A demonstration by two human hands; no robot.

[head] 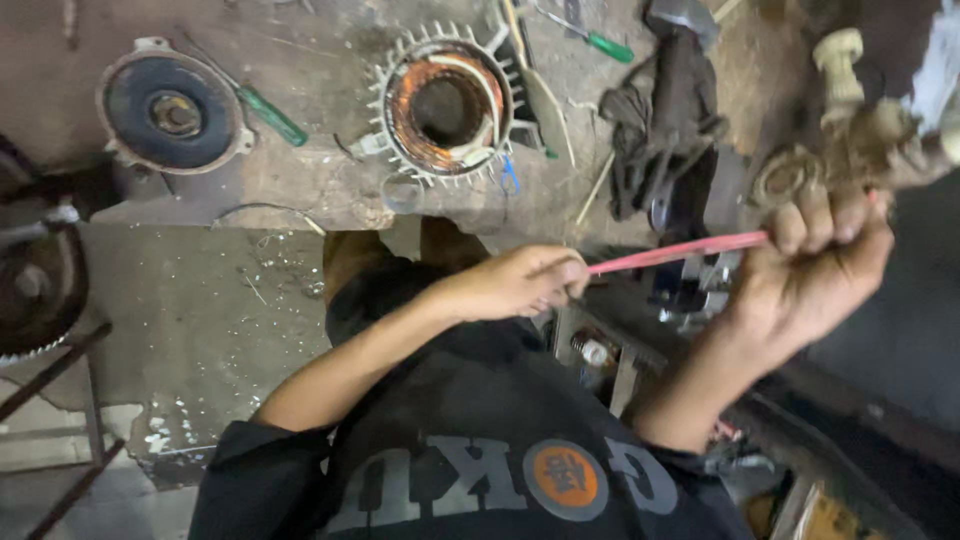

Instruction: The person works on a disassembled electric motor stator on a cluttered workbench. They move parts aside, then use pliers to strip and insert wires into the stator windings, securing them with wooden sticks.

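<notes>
Head view shows the left hand and right hand, fingers clamped on opposite ends of a thin red insulating sleeve, stretching it taut off the worktop's edge, near the finned copper-wound motor stator.

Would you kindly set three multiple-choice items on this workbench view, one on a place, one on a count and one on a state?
1. Where does the finned motor stator lie?
A. on the worn bench top
B. on the floor
C. in the person's lap

2. How many green-handled screwdrivers show on the bench?
A. none
B. two
C. five

3. How is the thin red strip held?
A. loose on the bench
B. stretched between both hands
C. coiled in one hand

Answers: 1 A, it rests on the bench beside the round end cover. 2 B, one by the cover, one at the top. 3 B, the left hand pinches one end and the right hand grips the other.
</notes>
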